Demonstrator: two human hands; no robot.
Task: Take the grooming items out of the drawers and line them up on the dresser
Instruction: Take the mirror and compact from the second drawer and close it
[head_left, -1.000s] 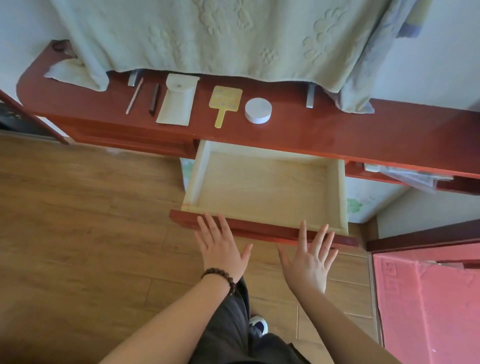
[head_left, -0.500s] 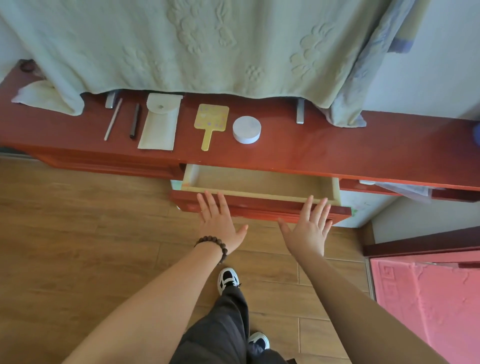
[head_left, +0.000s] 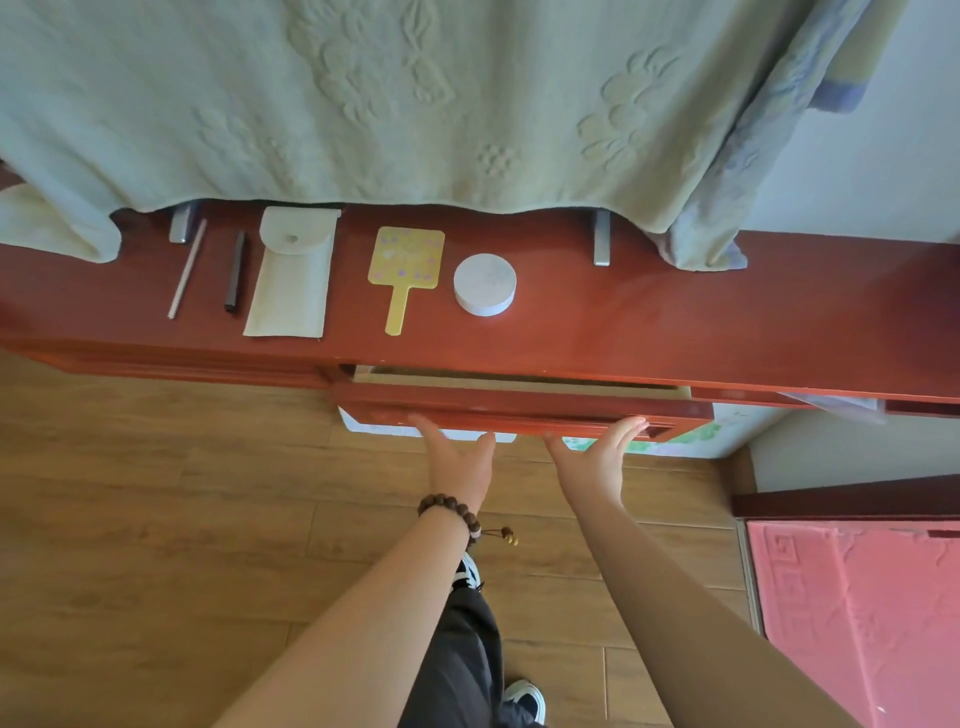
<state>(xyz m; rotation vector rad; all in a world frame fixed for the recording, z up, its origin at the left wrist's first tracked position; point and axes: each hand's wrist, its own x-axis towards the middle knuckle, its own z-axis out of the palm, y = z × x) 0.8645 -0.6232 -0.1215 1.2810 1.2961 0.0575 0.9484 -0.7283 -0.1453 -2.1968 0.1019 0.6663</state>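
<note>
Red-brown wooden desk (head_left: 649, 322) with grooming items (head_left: 405, 275) lined along its top; nearly shut drawer (head_left: 519, 408) lies directly ahead of left hand (head_left: 457, 457) and right hand (head_left: 597, 462), both flat-open, long axis crosswise.

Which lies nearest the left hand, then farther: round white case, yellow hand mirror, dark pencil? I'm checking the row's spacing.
1. Yellow hand mirror, above the left hand, slightly left.
2. Round white case, above, slightly right; nearly equal to the mirror.
3. Dark pencil, far left.
</note>
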